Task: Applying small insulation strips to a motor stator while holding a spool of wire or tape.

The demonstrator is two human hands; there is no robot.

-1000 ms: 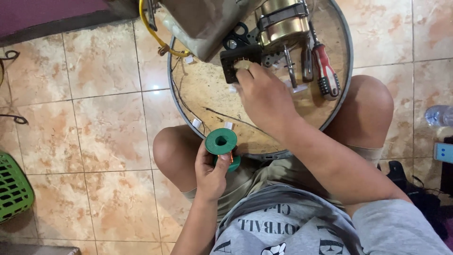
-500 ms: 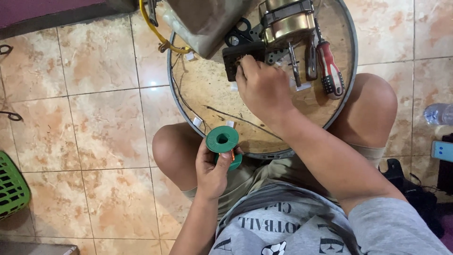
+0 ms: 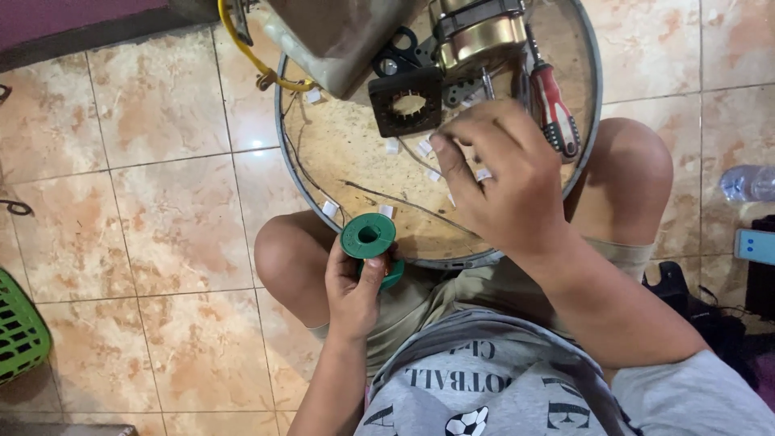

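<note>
My left hand (image 3: 353, 291) grips a green plastic spool (image 3: 369, 236) upright over my left knee, at the near rim of a round metal tray (image 3: 300, 173). My right hand (image 3: 500, 182) hovers over the tray with its fingers curled and pinched. It seems to hold a thin wire (image 3: 412, 145) that leads from a black square core with a toothed round hole (image 3: 406, 101). A small white bit shows between its fingers. Another thin wire (image 3: 395, 198) lies across the tray's wooden-looking bottom.
On the tray's far side stand a brass-coloured motor body (image 3: 476, 36), a red-handled screwdriver (image 3: 557, 113), a grey metal box (image 3: 339, 40) and a yellow cable (image 3: 242, 48). Small white pieces lie scattered. On the tiled floor are a green basket (image 3: 20, 331) at left, and a water bottle (image 3: 747, 184) and phone (image 3: 755, 245) at right.
My right hand has drawn back from the black core toward my body, and the core is now uncovered. My left hand has kept hold of the green spool.
</note>
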